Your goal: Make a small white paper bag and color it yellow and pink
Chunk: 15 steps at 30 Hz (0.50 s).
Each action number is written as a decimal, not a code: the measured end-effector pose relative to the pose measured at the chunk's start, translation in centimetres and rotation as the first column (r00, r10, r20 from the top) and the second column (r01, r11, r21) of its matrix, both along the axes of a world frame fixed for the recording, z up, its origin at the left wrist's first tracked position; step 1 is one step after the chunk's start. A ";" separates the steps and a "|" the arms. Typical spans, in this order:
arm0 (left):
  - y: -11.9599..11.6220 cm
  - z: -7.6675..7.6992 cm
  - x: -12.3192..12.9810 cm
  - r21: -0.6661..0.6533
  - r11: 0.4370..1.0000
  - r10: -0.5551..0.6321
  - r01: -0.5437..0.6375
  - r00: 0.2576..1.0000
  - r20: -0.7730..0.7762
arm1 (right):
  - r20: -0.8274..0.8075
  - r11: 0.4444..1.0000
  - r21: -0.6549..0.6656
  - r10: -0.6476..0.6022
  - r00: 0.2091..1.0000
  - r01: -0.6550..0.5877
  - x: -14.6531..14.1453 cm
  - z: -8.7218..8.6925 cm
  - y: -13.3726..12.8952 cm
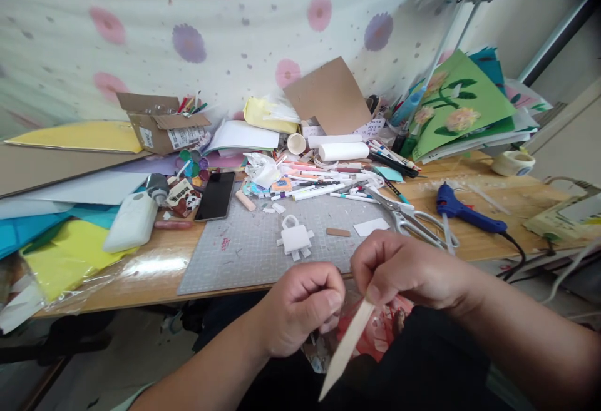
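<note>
Pinching a pale, pointed strip (345, 351) between thumb and fingers, the right hand (406, 273) holds it off the near edge of the worktop (136, 283), tip slanting down and leftward above the dark-clothed lap. The left hand (305, 311) is just beside, its fingers curled into a loose fist; whether anything sits inside them I cannot tell. Behind and below the hands shows a crumpled red thing (375, 336), mostly covered.

On the worktop, a grey cutting mat (220, 261) reaches to the middle of the near edge. It carries a small white piece (295, 240) with a loop on top and tabs around it, a short brown strip (338, 232) and a white scrap (372, 227). Open scissors (406, 216) lie across the mat's right edge, with a blue glue gun (469, 211) farther right. A phone (216, 195) overlaps the mat's far left corner, and a white bottle (131, 220) lies toward the worktop's left end.

Farther back are heaped pens (323, 191), then a cardboard box (159, 126) along the far edge, left of a tilted brown sheet (328, 95). A flowered curtain (263, 29) hangs behind.
</note>
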<state>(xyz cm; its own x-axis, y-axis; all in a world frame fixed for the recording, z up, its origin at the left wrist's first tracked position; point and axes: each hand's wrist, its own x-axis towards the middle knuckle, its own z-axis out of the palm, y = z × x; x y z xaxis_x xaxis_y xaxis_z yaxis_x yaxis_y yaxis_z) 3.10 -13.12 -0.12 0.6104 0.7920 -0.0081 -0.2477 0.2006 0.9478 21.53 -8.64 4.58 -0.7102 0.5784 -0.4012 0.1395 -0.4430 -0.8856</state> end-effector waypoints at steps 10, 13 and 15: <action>-0.6 -0.7 2.2 0.143 0.990 0.021 0.019 0.961 -0.277 | -0.033 0.994 0.086 -0.069 0.997 0.072 3.2 0.1 0.2; -0.4 -1.2 3.1 0.419 0.858 -0.158 0.299 0.928 -0.338 | 0.007 0.977 0.172 -0.129 0.992 0.126 4.5 -0.2 0.3; -0.1 -1.9 3.6 0.439 0.826 -0.191 0.354 0.908 -0.373 | 0.054 0.966 0.226 -0.144 0.988 0.128 4.9 -0.4 0.1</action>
